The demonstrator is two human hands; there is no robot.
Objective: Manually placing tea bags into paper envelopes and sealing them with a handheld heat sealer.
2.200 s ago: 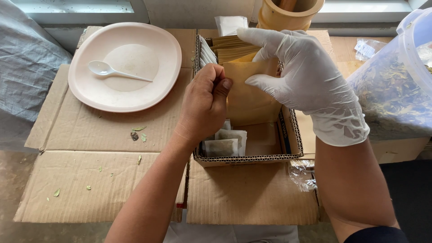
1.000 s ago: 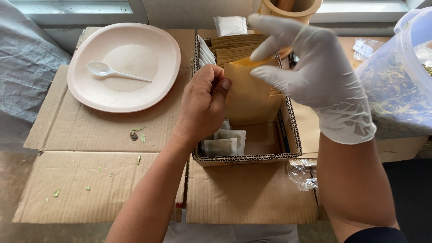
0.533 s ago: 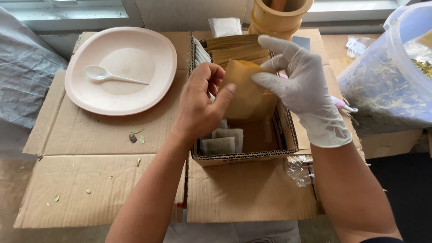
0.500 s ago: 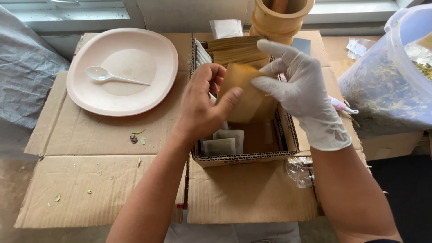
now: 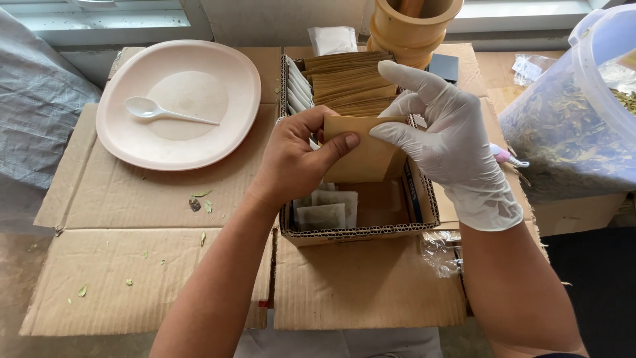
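While bare left hand (image 5: 291, 159) and white-gloved right hand (image 5: 450, 146) both pinch the flat brown paper envelope (image 5: 363, 149) above the shallow corrugated cardboard tray (image 5: 358, 233), step looks like opening it; next needs its mouth spread.

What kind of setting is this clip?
Probably a small hand-packing bench for dried herbs or tea: flattened cardboard as worktop, a box of brown paper envelopes, a tub of dried leaves.

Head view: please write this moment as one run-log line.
left hand: holds envelope | right hand: gloved, pinches envelope | box: below
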